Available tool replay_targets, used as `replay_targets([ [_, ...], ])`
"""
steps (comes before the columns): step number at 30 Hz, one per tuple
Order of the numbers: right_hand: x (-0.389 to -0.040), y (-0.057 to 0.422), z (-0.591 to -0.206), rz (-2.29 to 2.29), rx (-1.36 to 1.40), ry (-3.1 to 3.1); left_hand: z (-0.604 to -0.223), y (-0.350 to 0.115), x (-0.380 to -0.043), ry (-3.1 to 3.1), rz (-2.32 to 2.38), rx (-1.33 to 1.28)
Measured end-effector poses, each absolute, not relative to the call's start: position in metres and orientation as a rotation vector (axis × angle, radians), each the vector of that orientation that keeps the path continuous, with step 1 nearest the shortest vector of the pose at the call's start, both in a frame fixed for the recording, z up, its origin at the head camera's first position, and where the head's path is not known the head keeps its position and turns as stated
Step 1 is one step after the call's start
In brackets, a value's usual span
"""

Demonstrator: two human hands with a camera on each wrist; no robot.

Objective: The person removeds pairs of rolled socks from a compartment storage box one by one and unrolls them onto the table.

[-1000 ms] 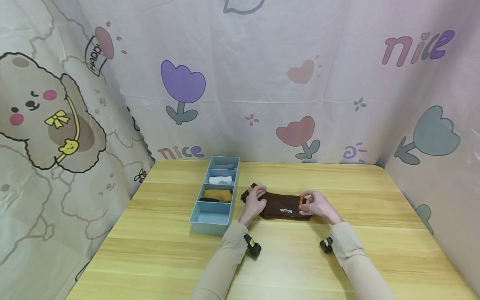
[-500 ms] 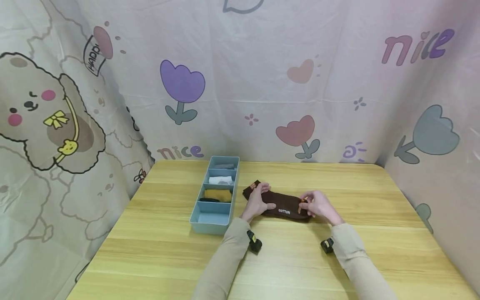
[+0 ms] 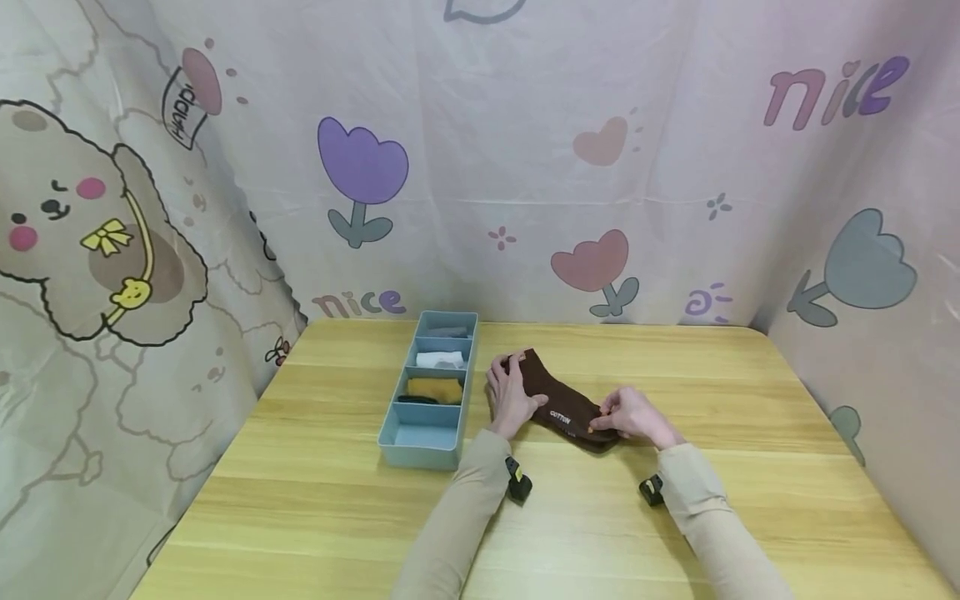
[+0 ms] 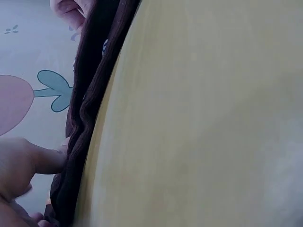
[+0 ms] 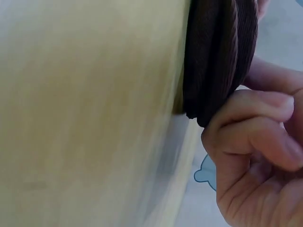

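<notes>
organizer [image 3: 427,433] left of sock [image 3: 558,400] | both on table [image 3: 300,517]

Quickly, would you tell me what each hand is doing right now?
Left hand: holding the brown sock.
Right hand: pinching the same sock's other end.

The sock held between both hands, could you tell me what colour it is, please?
Dark brown sock, with white lettering; clearest in the head view.

dark brown ribbed sock [image 3: 564,402] with white lettering; pale blue organiser [image 3: 432,392]; yellow wood-grain table [image 3: 315,500]; pastel tulip-print backdrop [image 3: 525,167]
</notes>
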State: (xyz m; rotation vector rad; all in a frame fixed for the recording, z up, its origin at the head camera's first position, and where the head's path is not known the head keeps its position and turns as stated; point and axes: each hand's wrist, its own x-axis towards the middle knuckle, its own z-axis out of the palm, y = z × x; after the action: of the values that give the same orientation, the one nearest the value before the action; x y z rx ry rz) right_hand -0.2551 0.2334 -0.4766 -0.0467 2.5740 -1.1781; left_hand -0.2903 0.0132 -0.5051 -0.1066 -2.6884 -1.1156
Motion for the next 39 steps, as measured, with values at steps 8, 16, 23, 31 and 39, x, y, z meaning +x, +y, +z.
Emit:
replay_targets([
  [8,-0.253,0.232,-0.478,-1.193,-0.076,2.508,-0.503,0.013,-0.294,-2.611,-1.303,0.005],
  [16,-0.252,0.225,-0.478,-1.17,-0.091,2.52,-0.508,0.012,-0.305,-2.604,-1.321,0.03],
  [23,-0.254,0.214,-0.477,-1.205,-0.123,2.502,-0.505,0.01,-0.311,-2.6,-1.283,0.025],
  [31,-0.256,0.207,-0.478,-1.271,-0.115,2.451,-0.503,0.009,-0.317,-2.579,-1.241,-0.023],
  [39,-0.258,0.203,-0.481,-1.386,-0.082,2.412,-0.505,0.008,-0.323,-2.599,-1.323,0.044],
])
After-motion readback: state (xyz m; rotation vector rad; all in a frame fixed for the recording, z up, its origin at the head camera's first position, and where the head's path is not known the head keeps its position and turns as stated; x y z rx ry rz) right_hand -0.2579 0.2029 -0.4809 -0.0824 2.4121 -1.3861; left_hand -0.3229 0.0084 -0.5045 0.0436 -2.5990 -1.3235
